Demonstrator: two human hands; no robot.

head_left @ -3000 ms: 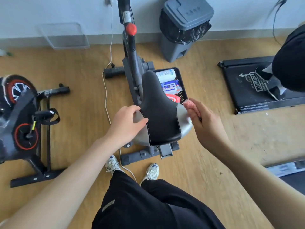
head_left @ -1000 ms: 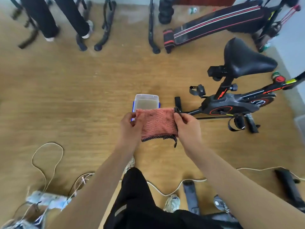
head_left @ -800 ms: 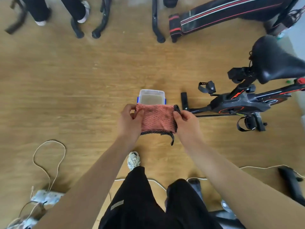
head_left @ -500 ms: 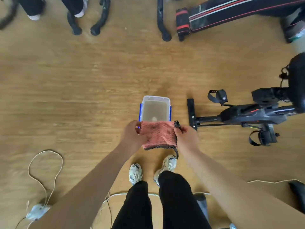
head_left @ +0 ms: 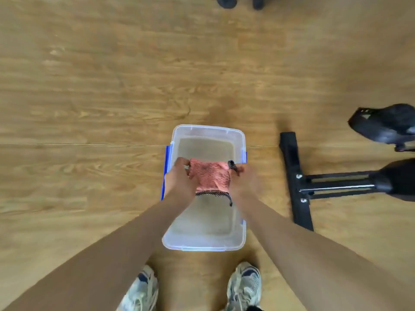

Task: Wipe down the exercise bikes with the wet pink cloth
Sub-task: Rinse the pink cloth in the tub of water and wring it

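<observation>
The pink cloth, trimmed with black mesh along its lower edge, is stretched between both of my hands. My left hand grips its left side and my right hand grips its right side. I hold it over a clear plastic tub with blue clips that stands on the floor and holds murky water. Whether the cloth touches the water I cannot tell. An exercise bike's black floor bar and frame lie to the right of the tub.
Wooden floor all around. My two pale sneakers stand just behind the tub. A black pedal of the bike sticks out at the right edge. Dark feet of other equipment show at the top edge.
I have stepped up to the tub and bent down; it now sits directly under my hands. The cloth, still held by both hands, has lowered over the water.
</observation>
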